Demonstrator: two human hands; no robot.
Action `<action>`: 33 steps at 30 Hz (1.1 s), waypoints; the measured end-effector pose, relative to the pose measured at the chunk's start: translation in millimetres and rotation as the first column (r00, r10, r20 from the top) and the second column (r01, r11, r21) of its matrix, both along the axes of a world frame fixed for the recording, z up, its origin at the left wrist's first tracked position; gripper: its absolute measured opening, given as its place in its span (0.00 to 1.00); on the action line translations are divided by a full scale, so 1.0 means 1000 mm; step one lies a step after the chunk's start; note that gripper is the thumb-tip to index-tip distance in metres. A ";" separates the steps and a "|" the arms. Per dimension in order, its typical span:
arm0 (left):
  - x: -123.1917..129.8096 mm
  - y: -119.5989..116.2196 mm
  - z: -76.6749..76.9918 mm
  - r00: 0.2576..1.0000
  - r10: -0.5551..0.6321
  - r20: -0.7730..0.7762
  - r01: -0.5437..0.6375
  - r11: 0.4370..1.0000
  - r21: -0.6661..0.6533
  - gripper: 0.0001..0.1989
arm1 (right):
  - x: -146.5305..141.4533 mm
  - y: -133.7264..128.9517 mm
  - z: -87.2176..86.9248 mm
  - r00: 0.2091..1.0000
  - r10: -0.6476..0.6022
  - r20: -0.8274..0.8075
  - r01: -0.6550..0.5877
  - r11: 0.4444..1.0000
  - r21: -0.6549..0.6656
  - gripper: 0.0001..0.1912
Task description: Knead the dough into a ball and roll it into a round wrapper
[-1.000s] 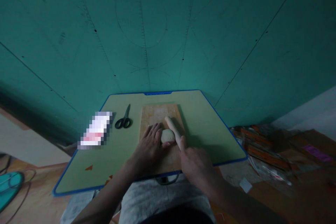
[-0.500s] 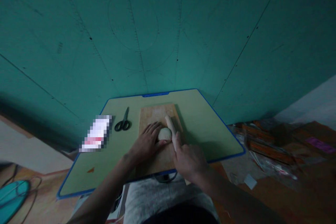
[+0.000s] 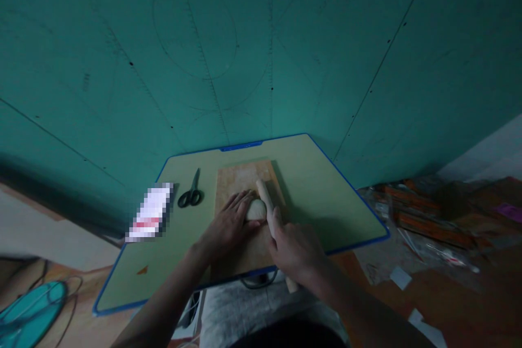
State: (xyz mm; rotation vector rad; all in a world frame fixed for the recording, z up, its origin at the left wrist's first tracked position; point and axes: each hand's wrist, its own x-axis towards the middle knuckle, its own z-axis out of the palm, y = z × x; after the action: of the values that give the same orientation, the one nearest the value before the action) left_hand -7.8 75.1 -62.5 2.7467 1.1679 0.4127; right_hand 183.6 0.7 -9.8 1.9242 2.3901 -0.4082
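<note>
A pale, round piece of dough [image 3: 256,210] lies on a wooden board [image 3: 244,170]. My left hand [image 3: 233,224] curves around its left side, fingers at the far edge and thumb at the near edge. To the right of the dough, touching or nearly touching its edge, is a light wooden rolling pin [image 3: 266,197]. My right hand [image 3: 294,247] is closed round the pin's near part, and the near end pokes out below that hand.
The board rests on a pale green, blue-edged tabletop [image 3: 326,185]. Left of it lie black-handled scissors [image 3: 191,193], a blurred-out white and red item [image 3: 150,215] and a small orange scrap [image 3: 142,270]. A green wall [image 3: 253,65] stands behind; clutter [image 3: 428,234] covers the floor at right.
The camera view has shifted and tilted slightly. Both hands keep their holds, and the dough and rolling pin stay in nearly the same place on the board.
</note>
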 end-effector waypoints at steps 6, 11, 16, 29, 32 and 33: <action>0.000 0.006 0.001 0.999 -0.033 -0.015 0.032 0.999 -0.031 0.35 | 0.001 -0.001 -0.007 0.999 0.012 -0.043 -0.011 0.999 0.032 0.32; 0.006 -0.007 -0.001 0.995 0.101 -0.001 -0.101 0.995 0.018 0.36 | 0.000 -0.002 -0.010 0.999 -0.024 -0.030 0.024 0.999 0.025 0.32; 0.011 -0.032 -0.005 0.940 0.337 -0.046 -0.331 0.938 0.098 0.45 | 0.000 -0.004 -0.008 0.998 -0.057 -0.020 0.057 0.998 0.004 0.32; 0.021 -0.031 -0.009 0.947 0.282 -0.154 -0.263 0.955 0.134 0.45 | -0.002 -0.001 -0.002 0.999 0.034 0.005 -0.034 0.998 -0.051 0.33; 0.021 -0.031 -0.010 0.961 0.253 -0.112 -0.239 0.963 0.126 0.43 | -0.002 0.000 0.000 0.999 0.042 0.016 -0.040 0.996 -0.078 0.34; 0.022 -0.030 -0.009 0.962 0.251 -0.106 -0.238 0.964 0.121 0.42 | -0.002 0.000 0.001 0.999 0.041 0.020 -0.039 0.995 -0.086 0.34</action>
State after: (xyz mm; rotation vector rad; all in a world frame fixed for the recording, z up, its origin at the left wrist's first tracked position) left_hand 14.0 44.7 -71.8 2.7588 1.5694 0.3484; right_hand 181.9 0.8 -9.3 1.8321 2.3526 -0.4765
